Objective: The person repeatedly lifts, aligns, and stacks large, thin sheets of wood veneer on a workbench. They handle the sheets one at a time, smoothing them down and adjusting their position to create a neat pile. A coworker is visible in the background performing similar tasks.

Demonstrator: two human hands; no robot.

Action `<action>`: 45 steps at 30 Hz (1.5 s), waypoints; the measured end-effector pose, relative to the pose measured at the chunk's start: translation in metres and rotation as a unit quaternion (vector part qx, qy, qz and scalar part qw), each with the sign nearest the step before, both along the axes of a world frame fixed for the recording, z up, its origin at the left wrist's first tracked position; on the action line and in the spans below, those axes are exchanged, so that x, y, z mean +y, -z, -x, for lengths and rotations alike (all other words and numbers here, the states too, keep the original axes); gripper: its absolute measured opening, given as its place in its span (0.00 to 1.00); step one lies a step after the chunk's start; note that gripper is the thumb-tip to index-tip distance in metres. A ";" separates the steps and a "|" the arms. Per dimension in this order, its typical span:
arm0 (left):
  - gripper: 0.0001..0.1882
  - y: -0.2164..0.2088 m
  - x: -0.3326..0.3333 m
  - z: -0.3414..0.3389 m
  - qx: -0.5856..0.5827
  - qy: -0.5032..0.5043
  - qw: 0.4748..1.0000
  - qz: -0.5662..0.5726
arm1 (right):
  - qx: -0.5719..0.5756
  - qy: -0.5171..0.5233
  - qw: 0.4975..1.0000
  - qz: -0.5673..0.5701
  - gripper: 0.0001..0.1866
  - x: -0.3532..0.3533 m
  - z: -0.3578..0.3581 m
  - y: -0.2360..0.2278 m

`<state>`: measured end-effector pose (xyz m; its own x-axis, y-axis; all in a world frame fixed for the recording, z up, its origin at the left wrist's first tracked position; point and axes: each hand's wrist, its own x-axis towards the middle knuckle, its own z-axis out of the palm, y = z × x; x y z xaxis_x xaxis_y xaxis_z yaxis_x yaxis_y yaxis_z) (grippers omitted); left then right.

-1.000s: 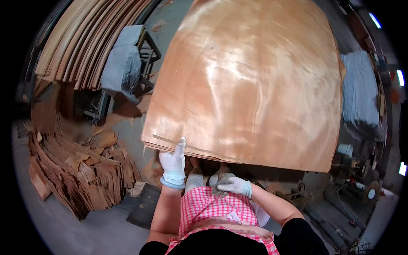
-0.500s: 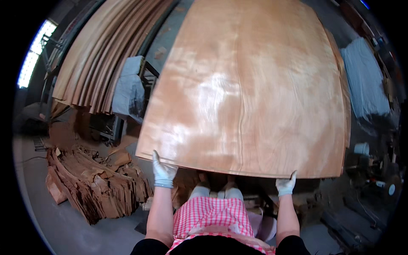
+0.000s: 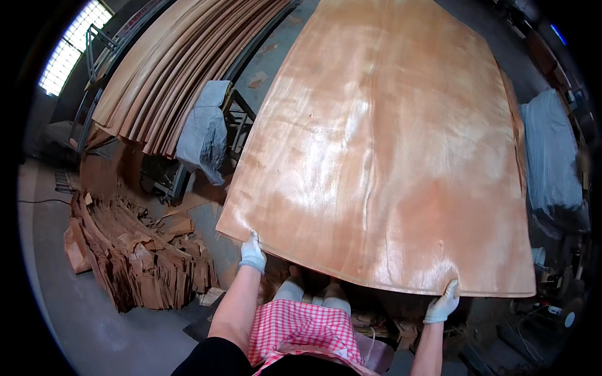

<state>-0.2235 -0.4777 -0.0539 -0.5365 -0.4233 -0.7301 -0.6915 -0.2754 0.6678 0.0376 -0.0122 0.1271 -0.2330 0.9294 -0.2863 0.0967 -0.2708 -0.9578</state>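
A large, smooth, reddish-tan veneer sheet with a glossy face stretches away in front of me. My left hand, in a white glove, grips its near edge close to the left corner, thumb on top. Further right, my right hand, gloved too, pinches the same edge with its thumb over the face; its other fingers are hidden beneath. The near edge sags and bows a little between the hands. More sheet edges show along the right side, under the top one.
At upper left, several curved veneer sheets lie on a metal rack, beside a whitish wrapped block. A heap of torn veneer scraps sits on the floor at left. Pale plastic covers a stack at right. A white bucket stands near it.
The sheet's near edge has shifted right, its right corner lower. My right hand has moved right and toward me; my left has moved slightly right. Both keep their grip. The view has shifted too.
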 end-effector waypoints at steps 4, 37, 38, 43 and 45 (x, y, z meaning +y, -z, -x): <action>0.19 -0.002 0.014 0.003 -0.034 -0.020 0.996 0.079 | -0.056 0.096 0.991 0.074 0.28 0.000 -0.029 0.095; 0.37 -0.031 0.091 -0.022 -0.002 0.178 0.942 0.285 | -0.088 0.122 0.940 0.308 0.26 0.085 -0.009 0.142; 0.37 -0.029 0.090 -0.026 0.014 0.193 0.934 0.299 | -0.093 0.143 0.932 0.320 0.25 0.075 -0.006 0.137; 0.32 -0.038 0.086 -0.026 0.120 0.250 0.910 0.309 | -0.042 0.137 0.931 0.335 0.30 0.052 -0.006 0.153; 0.27 -0.034 0.078 -0.029 0.202 0.243 0.860 0.401 | -0.060 0.101 0.925 0.362 0.30 0.043 0.004 0.149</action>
